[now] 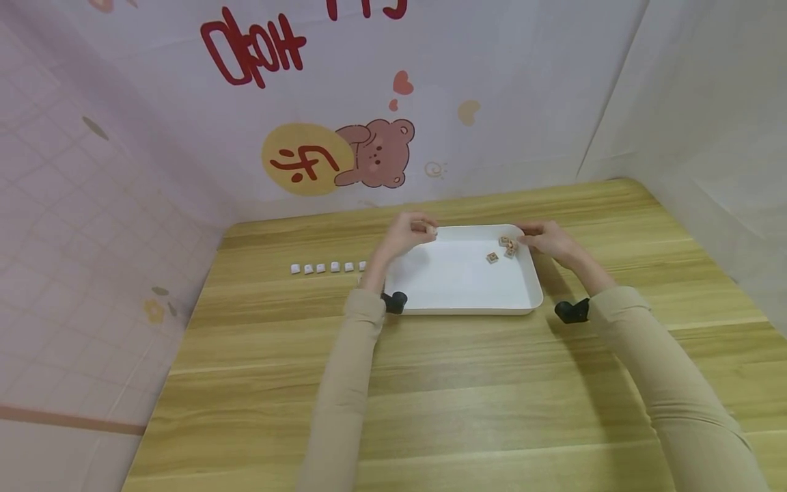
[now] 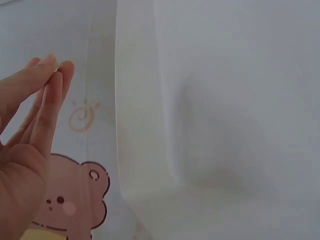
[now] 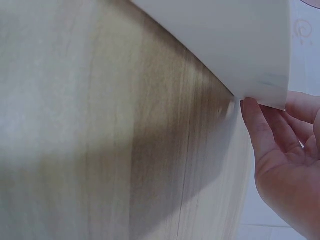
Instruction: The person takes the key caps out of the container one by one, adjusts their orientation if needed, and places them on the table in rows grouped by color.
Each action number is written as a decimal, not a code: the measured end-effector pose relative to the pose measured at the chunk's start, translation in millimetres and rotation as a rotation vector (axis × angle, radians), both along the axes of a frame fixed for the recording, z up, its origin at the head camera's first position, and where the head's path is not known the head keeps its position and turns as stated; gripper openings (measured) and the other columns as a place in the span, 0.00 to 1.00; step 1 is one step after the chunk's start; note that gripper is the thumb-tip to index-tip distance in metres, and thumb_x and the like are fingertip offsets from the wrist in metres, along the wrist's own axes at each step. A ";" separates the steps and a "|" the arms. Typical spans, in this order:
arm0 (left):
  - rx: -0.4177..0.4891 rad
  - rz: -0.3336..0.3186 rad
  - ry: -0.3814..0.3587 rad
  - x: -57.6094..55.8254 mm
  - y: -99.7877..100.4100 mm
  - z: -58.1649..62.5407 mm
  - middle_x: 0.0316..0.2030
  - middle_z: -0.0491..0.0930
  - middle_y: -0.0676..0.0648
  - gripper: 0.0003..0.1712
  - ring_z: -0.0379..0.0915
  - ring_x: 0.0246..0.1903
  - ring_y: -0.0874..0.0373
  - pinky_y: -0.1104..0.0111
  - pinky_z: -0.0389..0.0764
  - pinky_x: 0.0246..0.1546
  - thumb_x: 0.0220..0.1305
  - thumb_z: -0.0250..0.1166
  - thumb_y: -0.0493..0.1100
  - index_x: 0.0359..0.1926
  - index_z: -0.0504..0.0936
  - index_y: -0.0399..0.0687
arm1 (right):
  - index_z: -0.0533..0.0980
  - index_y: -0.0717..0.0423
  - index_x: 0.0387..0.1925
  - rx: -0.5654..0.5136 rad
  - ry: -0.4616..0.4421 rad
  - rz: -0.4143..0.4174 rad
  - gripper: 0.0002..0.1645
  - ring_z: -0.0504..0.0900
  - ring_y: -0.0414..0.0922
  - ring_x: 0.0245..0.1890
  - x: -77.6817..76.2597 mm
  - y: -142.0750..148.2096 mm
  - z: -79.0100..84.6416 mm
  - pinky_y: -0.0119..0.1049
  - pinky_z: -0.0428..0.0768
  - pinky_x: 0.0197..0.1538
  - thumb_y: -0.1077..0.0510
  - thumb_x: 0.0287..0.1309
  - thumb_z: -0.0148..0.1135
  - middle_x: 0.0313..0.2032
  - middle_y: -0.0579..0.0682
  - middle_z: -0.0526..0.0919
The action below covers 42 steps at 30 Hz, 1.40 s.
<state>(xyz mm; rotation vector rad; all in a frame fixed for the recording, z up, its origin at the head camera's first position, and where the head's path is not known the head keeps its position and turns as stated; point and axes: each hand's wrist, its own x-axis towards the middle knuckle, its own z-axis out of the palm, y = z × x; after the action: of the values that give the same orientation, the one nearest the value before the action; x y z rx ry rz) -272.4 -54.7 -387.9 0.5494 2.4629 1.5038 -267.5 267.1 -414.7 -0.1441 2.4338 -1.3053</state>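
A shallow white tray lies on the table. At its far right corner my right hand grips the rim, thumb and fingers on either side of the wall, as the right wrist view also shows. Above the tray's far left edge, my left hand pinches a small pale block between thumb and fingertips. In the left wrist view the fingers hide it. Several small brown-and-white square blocks sit inside the tray near its right end.
Left of the tray, small white blocks like keycaps form a row; my left forearm covers its right end. The wooden table meets a printed cloth wall behind. Black wrist mounts stick out from both wrists.
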 end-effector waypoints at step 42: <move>-0.498 0.182 -0.192 52.0 -139.2 -15.6 0.42 0.81 0.39 0.17 0.75 0.42 0.50 0.64 0.76 0.45 0.50 0.72 0.33 0.43 0.83 0.36 | 0.53 0.64 0.71 0.003 -0.022 -0.005 0.32 0.61 0.63 0.67 -2.5 -0.4 -2.0 0.56 0.66 0.66 0.59 0.70 0.46 0.69 0.68 0.57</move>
<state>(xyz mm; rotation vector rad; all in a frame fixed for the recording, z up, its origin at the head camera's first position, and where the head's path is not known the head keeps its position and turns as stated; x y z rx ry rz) -220.4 -193.9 -403.5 0.0866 2.6416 0.8800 -270.0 266.8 -416.6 -0.1223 2.4189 -1.2977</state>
